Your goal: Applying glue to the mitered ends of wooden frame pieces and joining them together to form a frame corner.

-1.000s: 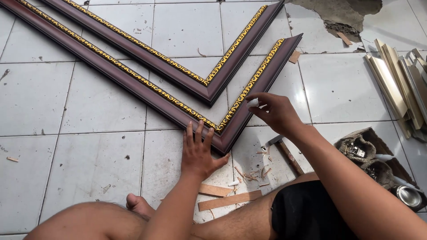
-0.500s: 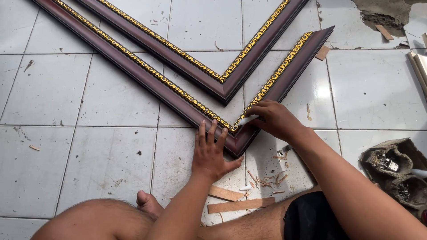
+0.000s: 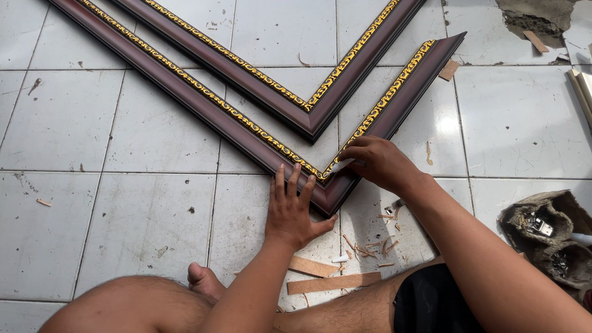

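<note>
Here the person sits on a white tiled floor (image 3: 148, 216), and both arms reach forward to the corner of a dark red frame (image 3: 203, 108) with a gold pattern along its inner edge. The frame lies flat on the tiles and its two pieces meet in a point just in front of the knees. The left hand (image 3: 293, 209) lies palm down on this corner: the fingers are straight and a little spread, the fingertips touch the left piece, and the thumb points to the right near the tip of the corner. The right hand (image 3: 379, 163) comes from the right with a bent wrist. Its fingers are curled together and pinch a small white thing (image 3: 341, 164) against the gold edge of the right piece. A second frame corner (image 3: 308, 117) lies just behind. Wood scraps (image 3: 333, 282) lie between the legs.
</note>
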